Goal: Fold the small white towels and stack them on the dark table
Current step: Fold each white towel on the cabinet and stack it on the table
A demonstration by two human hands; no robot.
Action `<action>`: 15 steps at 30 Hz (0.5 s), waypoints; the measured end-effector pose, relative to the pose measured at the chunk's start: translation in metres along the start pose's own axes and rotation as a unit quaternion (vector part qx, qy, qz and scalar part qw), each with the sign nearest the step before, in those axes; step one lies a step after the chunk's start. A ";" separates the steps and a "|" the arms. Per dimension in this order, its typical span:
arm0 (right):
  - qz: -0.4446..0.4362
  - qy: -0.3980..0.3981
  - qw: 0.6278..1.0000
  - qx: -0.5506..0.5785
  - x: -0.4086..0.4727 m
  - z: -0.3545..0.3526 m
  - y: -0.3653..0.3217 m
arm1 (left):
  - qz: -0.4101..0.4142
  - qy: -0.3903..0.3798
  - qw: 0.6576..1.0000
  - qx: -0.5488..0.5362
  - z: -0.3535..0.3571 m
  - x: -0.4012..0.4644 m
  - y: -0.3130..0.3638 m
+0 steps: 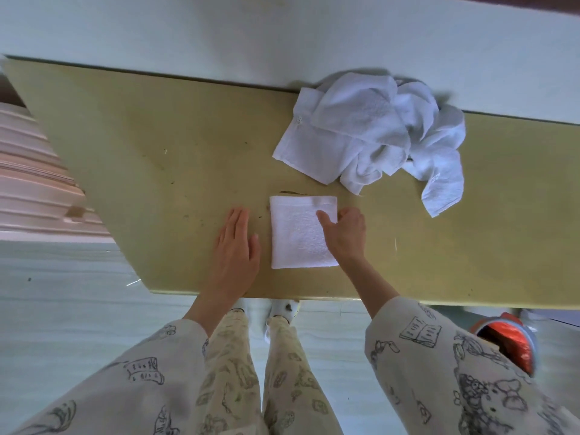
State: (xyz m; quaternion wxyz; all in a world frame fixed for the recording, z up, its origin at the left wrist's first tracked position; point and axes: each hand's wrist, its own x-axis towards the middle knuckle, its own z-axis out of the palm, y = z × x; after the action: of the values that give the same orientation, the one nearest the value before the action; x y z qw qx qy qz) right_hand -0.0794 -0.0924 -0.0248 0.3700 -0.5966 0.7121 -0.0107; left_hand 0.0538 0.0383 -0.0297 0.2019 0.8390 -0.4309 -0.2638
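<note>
- While the right hand (pixel 345 233) lays its thumb on the folded towel (pixel 303 233), fingers curled past the right edge, whether that grip pinches is unclear.
- Left hand (pixel 237 243) lies spread flat on the surface (pixel 157 152), just beside.
- Soft, limp cloth; best lifted by its edges.
- Unfolded towels (pixel 376 136) lie heaped behind.

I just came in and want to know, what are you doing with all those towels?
A person is folding small white towels on a table. One folded towel lies flat near the front edge. The right hand rests on its right side, thumb on top. The left hand lies flat and open on the table beside it, not touching it. A crumpled pile of unfolded towels waits farther back to the right.
</note>
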 end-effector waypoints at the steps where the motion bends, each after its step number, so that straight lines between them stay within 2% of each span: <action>1: 0.008 -0.005 1.000 -0.007 0.000 0.002 -0.004 | -0.011 0.008 1.000 -0.011 -0.004 -0.004 -0.002; 8: 0.039 -0.062 0.993 -0.097 -0.006 0.018 -0.022 | -0.063 0.040 0.995 -0.064 -0.022 -0.029 -0.022; 13: 0.007 -0.084 0.987 -0.138 -0.023 0.025 -0.030 | -0.080 0.042 0.993 -0.079 -0.033 -0.040 -0.032; 15: -0.015 -0.090 0.989 -0.119 -0.029 0.024 -0.032 | -0.098 0.049 0.990 -0.089 -0.039 -0.045 -0.033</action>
State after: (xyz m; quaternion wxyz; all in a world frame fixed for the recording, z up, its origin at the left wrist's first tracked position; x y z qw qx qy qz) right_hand -0.0391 -0.0660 -0.0130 0.3585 -0.6457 0.6630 0.1219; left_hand 0.0765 0.0978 -0.0056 0.2701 0.8677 -0.3110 -0.2782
